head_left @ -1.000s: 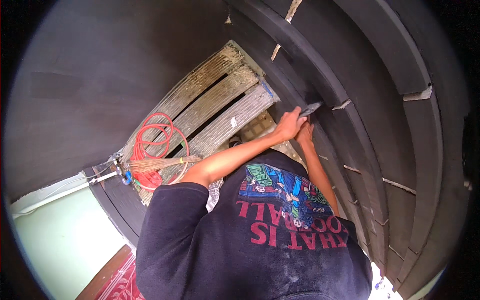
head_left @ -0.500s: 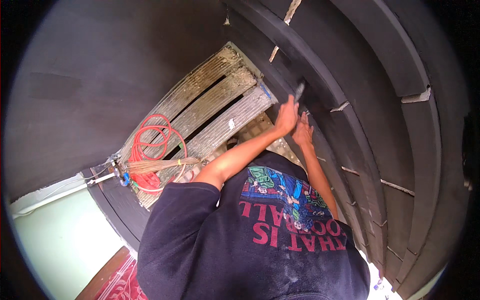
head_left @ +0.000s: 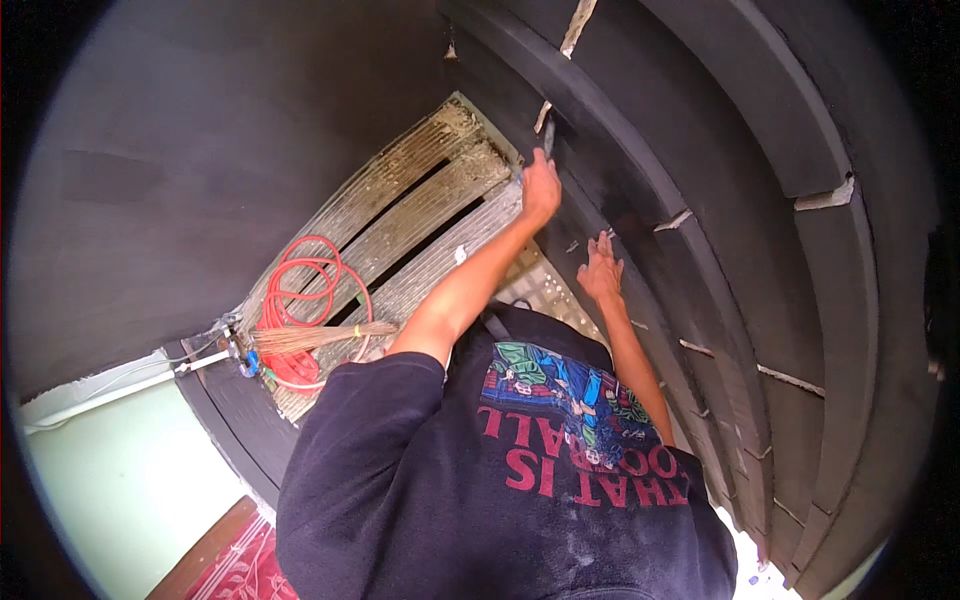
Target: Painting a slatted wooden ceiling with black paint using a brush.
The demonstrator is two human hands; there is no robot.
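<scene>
My left hand (head_left: 541, 186) is closed around a narrow grey tool (head_left: 550, 138), its tip beside the dark stepped surface (head_left: 700, 130) near a pale joint. The tool's kind cannot be made out. Further down the same surface, my right hand (head_left: 600, 270) rests with its fingers spread and nothing visible in it. Slatted grey-brown boards (head_left: 400, 195), splashed with pale residue, lie left of my left hand.
A coiled red hose (head_left: 318, 240) and a stick broom (head_left: 320, 332) lie on the boards. A white pipe (head_left: 120, 385) with a blue-handled valve (head_left: 250, 362) runs along the left wall. Pale joints (head_left: 826, 197) cross the dark tiers.
My left hand has moved up and left along the dark surface with the tool, away from my right hand. My right hand has shifted slightly down, its fingers more spread.
</scene>
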